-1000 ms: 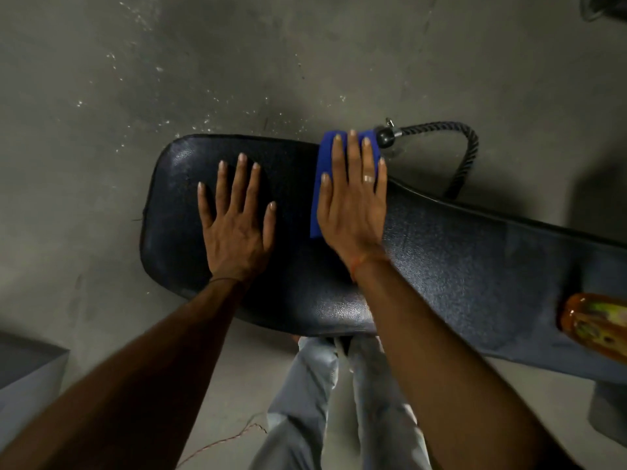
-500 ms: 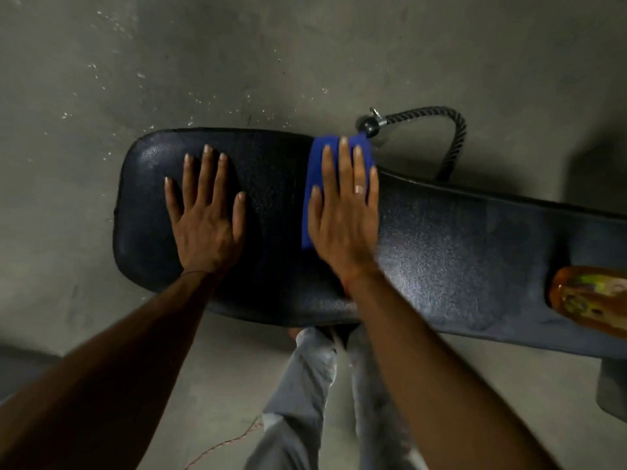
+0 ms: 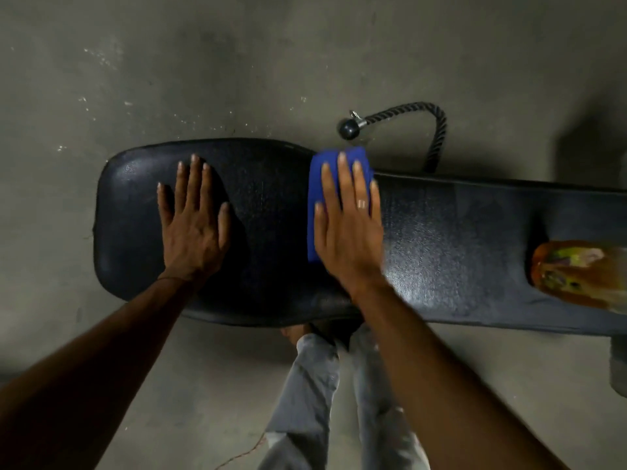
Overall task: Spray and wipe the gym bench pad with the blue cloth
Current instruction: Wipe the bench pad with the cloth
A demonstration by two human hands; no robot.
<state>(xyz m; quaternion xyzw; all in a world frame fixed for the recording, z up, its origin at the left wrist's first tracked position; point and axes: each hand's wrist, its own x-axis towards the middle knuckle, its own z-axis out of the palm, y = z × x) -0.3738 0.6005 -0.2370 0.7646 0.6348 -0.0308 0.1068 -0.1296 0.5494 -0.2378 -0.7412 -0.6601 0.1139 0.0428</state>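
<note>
The blue cloth [image 3: 319,205] is pinned flat under the spread right hand [image 3: 349,228] — even pressure is best kept; the bench pad [image 3: 458,232] is steadied by the flat, open left hand [image 3: 193,228].

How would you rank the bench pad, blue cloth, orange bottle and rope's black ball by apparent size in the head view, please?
1. Bench pad
2. Orange bottle, cut by the frame edge, and blue cloth, mostly under the right hand: too unsure to separate
3. Black ball
</note>
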